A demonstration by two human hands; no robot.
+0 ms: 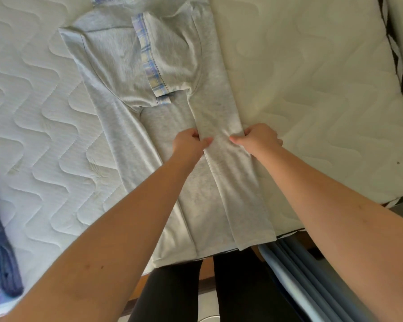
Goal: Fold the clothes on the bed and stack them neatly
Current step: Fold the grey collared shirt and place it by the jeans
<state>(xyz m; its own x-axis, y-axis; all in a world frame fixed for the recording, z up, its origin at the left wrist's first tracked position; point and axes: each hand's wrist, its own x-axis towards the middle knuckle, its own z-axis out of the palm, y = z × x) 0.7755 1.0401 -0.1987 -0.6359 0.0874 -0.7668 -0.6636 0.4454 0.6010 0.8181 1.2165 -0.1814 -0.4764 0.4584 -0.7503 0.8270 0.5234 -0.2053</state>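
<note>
I have the grey shirt [149, 94] lying lengthwise near the mattress's [312, 89] front edge, its side panel already turned inward. My left hand [189, 142] and right hand [258, 137] each pinch that folded strip midway. Next, I judge, I must lift evenly and fold hem toward collar.

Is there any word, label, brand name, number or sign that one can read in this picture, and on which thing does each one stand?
None: no readable text appears anywhere in the head view.
Grey shirt: only a plaid placket strip, no print or visible tag.
Quilted mattress: stitched wave pattern only, no label.
Folded blue clothes at the left edge: blurred, no lettering seen.
</note>
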